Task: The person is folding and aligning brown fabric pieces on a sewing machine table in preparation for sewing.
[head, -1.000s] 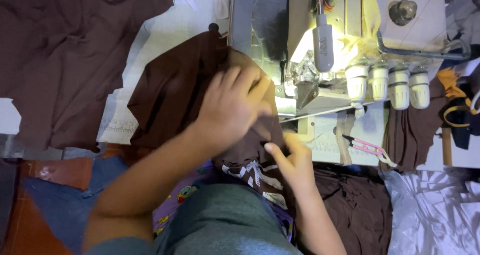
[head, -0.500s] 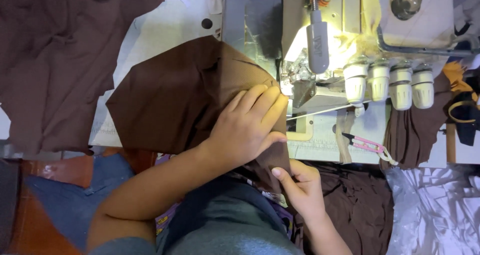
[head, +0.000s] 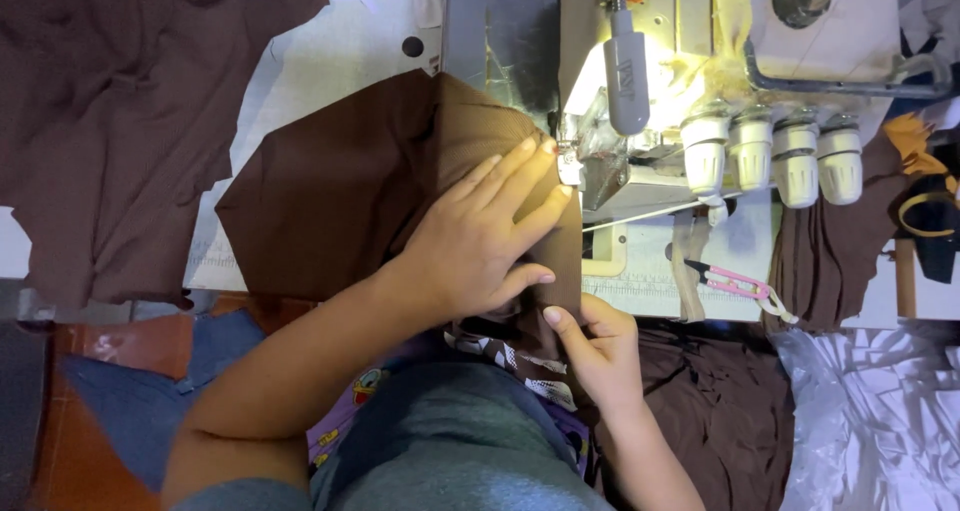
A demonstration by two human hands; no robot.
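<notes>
A brown fabric piece [head: 330,181] lies folded on the white table in front of a sewing machine [head: 650,81]. My left hand [head: 480,236] rests flat on the fabric, fingers spread and pointing toward the machine's presser foot [head: 572,161]. My right hand [head: 590,346] pinches the fabric's near edge at the table's front, just below the left hand. The fabric's right edge runs up to the foot under the machine's light.
More brown fabric [head: 120,121] is heaped at the left, and another pile [head: 720,401] hangs below the table. Pink-handled thread snips [head: 735,283] lie right of the hands. Several white knobs [head: 770,161] line the machine's front. Crinkled plastic [head: 880,421] sits at the lower right.
The fabric has been spread flatter and slid up toward the presser foot. My left hand moved with it toward the machine, and my right hand shifted to the near edge.
</notes>
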